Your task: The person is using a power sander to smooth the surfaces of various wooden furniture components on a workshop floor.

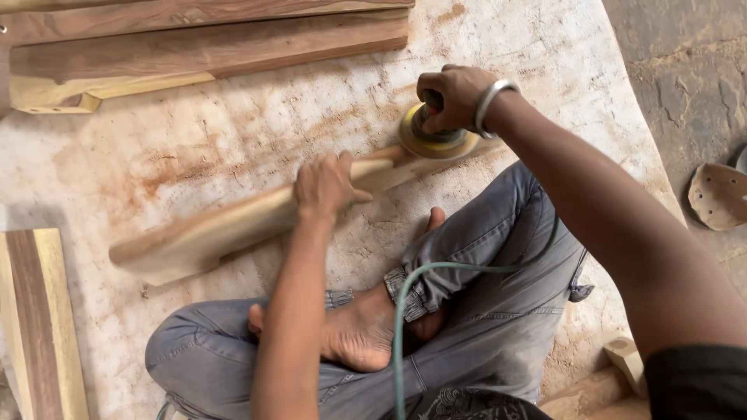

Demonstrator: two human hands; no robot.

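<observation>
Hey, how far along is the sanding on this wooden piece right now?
Done: the near end of the long wooden piece looks pale and smooth. In hand: the left hand pins its middle while the right hand presses the round sander on the far end. Left: several boards lie beyond; whether they are sanded is unclear.

One head-worn camera looks steeply down, close, over the seated person's lap.
</observation>
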